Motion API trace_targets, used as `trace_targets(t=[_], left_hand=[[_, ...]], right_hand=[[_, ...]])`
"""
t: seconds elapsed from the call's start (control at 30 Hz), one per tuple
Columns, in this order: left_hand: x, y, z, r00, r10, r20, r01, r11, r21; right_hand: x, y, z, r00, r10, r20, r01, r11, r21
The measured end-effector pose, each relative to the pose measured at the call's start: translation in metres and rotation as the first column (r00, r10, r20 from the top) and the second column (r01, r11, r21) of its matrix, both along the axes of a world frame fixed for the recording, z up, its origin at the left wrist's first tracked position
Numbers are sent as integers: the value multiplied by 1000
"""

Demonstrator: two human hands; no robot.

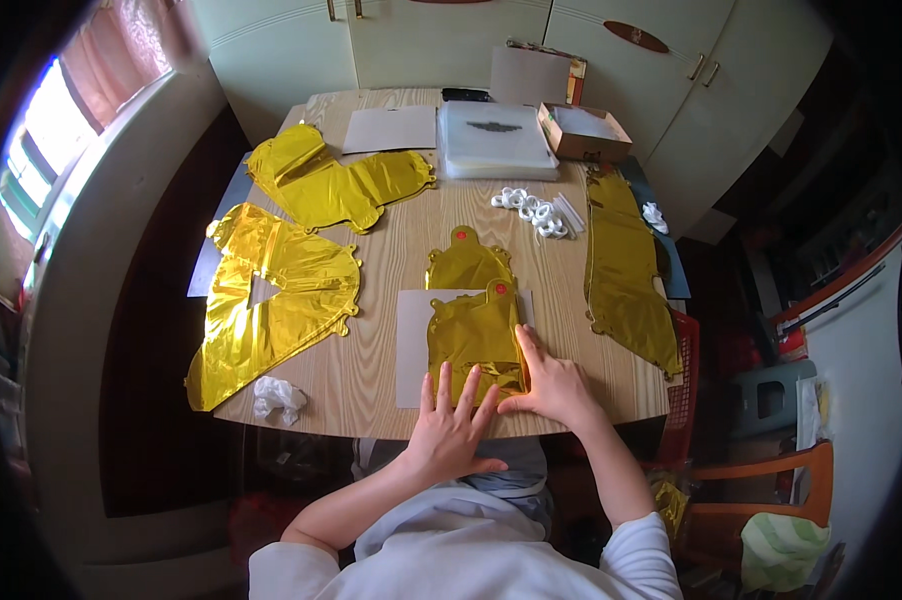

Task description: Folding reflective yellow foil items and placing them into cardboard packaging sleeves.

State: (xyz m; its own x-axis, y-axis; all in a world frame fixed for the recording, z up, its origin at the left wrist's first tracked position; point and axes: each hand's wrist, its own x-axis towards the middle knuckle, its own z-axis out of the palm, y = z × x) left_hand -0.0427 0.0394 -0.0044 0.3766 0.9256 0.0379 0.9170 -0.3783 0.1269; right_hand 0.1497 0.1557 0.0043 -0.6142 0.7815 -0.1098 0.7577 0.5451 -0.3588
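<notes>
A folded gold foil balloon (471, 325) with a red dot on its tab lies on a pale card (410, 345) at the near middle of the table. Another gold foil part (468, 262), also with a red-dotted tab, extends past the card's far edge. My left hand (451, 432) presses on the foil's near edge, fingers spread. Along the foil's right side rests my right hand (554, 388), thumb and fingers apart and nothing gripped. Whether the two foil parts are one piece, I cannot tell.
More flat gold foil balloons lie at the near left (281, 270), far left (336, 190) and right (623, 260). White ribbon rolls (539, 212), a stack of clear plastic bags (496, 155) and an open cardboard box (593, 155) stand farther back. Crumpled white plastic (279, 399) sits near the left edge.
</notes>
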Motion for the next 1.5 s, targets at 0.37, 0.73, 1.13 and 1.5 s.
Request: trace_targets(t=[0.37, 0.73, 1.13, 1.5], left_hand=[[0, -10, 2, 1000, -21, -17, 22, 1000, 3], [6, -21, -1, 999, -42, 6, 41, 999, 22], [8, -21, 2, 997, -32, -68, 34, 999, 31], [9, -20, 4, 997, -19, -79, 19, 1000, -3]], right_hand=[[11, -3, 13, 991, -8, 131, 31, 985, -172], [14, -30, 9, 997, -55, 53, 56, 998, -27], [0, -40, -14, 926, 59, -372, 98, 916, 390], [0, -22, -21, 982, 189, 23, -188, 942, 279]])
